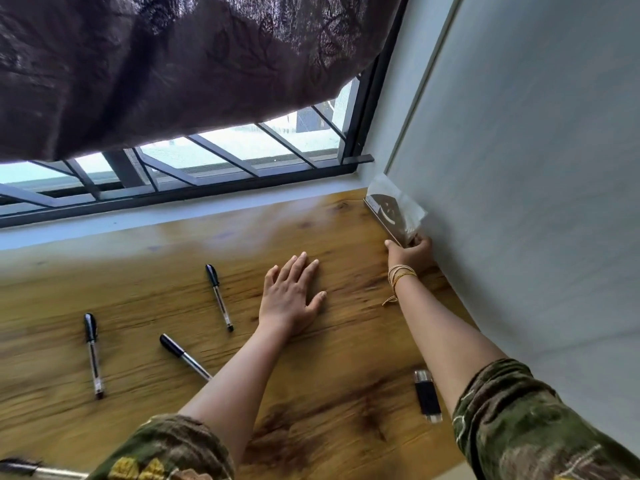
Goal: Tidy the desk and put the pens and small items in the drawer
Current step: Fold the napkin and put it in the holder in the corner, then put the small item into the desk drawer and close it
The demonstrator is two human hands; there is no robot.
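Left hand (294,296) flat on desk (346,375), right hand (412,252) gripping packet (393,211) by wall — pens (218,296) scattered

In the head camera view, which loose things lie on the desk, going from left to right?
Left pen → middle pen → pen nearer the window → left hand, flat on the desk → right hand, holding a packet → USB stick.

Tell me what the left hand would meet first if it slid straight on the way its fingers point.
The left hand lies flat on the desk, fingers toward the window. Bare wood lies ahead, then probably the pale sill; depth is uncertain.
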